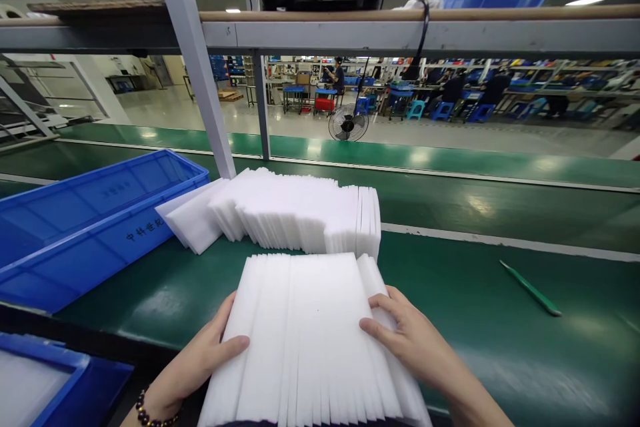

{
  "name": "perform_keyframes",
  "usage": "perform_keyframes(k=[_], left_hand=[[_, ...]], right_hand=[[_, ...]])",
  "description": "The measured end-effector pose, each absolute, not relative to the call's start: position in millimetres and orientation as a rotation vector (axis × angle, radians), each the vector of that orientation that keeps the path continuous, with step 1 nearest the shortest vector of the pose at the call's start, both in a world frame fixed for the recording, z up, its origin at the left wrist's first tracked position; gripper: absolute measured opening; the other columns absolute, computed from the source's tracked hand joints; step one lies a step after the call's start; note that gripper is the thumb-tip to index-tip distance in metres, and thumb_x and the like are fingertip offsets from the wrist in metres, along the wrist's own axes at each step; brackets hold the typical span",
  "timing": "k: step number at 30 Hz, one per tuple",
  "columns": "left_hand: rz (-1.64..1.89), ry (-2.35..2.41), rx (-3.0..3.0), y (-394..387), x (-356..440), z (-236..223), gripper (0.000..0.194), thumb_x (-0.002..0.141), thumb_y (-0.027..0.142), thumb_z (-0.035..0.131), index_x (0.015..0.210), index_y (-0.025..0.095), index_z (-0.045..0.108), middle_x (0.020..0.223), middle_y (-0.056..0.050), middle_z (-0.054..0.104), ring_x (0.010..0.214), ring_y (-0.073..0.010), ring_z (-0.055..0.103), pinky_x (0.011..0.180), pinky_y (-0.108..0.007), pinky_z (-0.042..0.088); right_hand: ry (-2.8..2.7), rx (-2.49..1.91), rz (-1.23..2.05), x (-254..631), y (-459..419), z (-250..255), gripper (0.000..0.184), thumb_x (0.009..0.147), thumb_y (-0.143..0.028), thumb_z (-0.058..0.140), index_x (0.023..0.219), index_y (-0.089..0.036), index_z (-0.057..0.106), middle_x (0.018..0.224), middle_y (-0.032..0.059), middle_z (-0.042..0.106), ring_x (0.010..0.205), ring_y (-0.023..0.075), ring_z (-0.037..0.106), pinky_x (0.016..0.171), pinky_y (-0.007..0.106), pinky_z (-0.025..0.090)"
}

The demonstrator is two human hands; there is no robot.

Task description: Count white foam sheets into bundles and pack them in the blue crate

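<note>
A thick stack of white foam sheets (pixel 320 333) stands on edge close in front of me, its sheets packed side by side. My left hand (pixel 215 343) presses on the left side of the stack, thumb over the near face. On the opposite side, my right hand (pixel 400 323) grips the end sheets, with thumb and fingertips at the top right. Between both hands the stack is squeezed together. Just behind it, a longer row of white foam sheets (pixel 295 210) stands on the green surface, its left end leaning over.
A long blue bin (pixel 100 213) lies at the left, and another blue bin (pixel 55 373) at the lower left holds white sheets. Green tweezers (pixel 533 288) lie on the green table (pixel 475 347). A grey post (pixel 195 60) and an overhead shelf (pixel 310 33) stand beyond.
</note>
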State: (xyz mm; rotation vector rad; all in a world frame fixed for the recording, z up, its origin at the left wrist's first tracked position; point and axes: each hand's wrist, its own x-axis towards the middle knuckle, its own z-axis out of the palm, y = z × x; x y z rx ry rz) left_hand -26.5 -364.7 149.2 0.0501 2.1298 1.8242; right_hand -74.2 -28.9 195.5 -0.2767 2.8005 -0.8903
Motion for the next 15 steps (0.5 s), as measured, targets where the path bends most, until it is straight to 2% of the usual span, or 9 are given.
perform_keyframes(k=[5, 7, 9, 11, 13, 15], left_hand=[[1.857, 2.114, 0.070, -368, -26, 146, 0.063, 0.082, 0.041, 0.051, 0.134, 0.026, 0.019, 0.142, -0.004, 0.028, 0.124, -0.0260, 0.034, 0.101, -0.037, 0.031], [1.852, 2.108, 0.066, -369, -27, 146, 0.064, 0.082, 0.042, 0.051, 0.134, 0.025, 0.020, 0.141, -0.004, 0.030, 0.123, -0.0259, 0.035, 0.101, -0.037, 0.031], [1.853, 2.100, 0.064, -369, -28, 147, 0.065, 0.081, 0.042, 0.052, 0.134, 0.025, 0.019, 0.140, -0.004, 0.031, 0.123, -0.0257, 0.035, 0.101, -0.036, 0.031], [1.860, 2.093, 0.062, -370, -29, 147, 0.066, 0.081, 0.042, 0.053, 0.134, 0.025, 0.019, 0.141, -0.003, 0.029, 0.122, -0.0255, 0.035, 0.101, -0.036, 0.031], [1.870, 2.086, 0.057, -370, -30, 147, 0.066, 0.081, 0.041, 0.053, 0.135, 0.025, 0.019, 0.142, -0.003, 0.027, 0.122, -0.0252, 0.035, 0.101, -0.035, 0.031], [1.883, 2.069, 0.050, -369, -29, 148, 0.066, 0.081, 0.041, 0.053, 0.135, 0.025, 0.019, 0.142, -0.004, 0.027, 0.122, -0.0254, 0.036, 0.100, -0.035, 0.033]], right_hand=[[2.778, -0.348, -0.838, -74, -21, 194, 0.027, 0.085, -0.049, 0.037, 0.093, -0.027, 0.051, 0.104, 0.0010, 0.049, 0.089, 0.0170, 0.054, 0.078, 0.029, 0.045], [2.798, -0.360, -0.805, -72, -17, 191, 0.031, 0.086, -0.047, 0.034, 0.107, -0.027, 0.045, 0.115, 0.0035, 0.045, 0.099, 0.0186, 0.052, 0.083, 0.031, 0.044], [2.835, -0.366, -0.789, -70, -15, 189, 0.042, 0.087, -0.045, 0.031, 0.126, -0.028, 0.030, 0.132, 0.0058, 0.031, 0.114, 0.0205, 0.044, 0.092, 0.034, 0.040], [2.853, -0.366, -0.774, -68, -18, 188, 0.044, 0.089, -0.043, 0.026, 0.131, -0.032, 0.022, 0.142, 0.0042, 0.010, 0.121, 0.0215, 0.036, 0.097, 0.037, 0.036], [2.846, -0.353, -0.761, -67, -24, 190, 0.038, 0.089, -0.044, 0.022, 0.124, -0.034, 0.036, 0.144, 0.0008, -0.002, 0.121, 0.0222, 0.037, 0.096, 0.038, 0.036], [2.838, -0.324, -0.741, -66, -31, 192, 0.039, 0.088, -0.049, 0.023, 0.109, -0.030, 0.049, 0.144, -0.0002, -0.005, 0.120, 0.0238, 0.039, 0.094, 0.038, 0.038]])
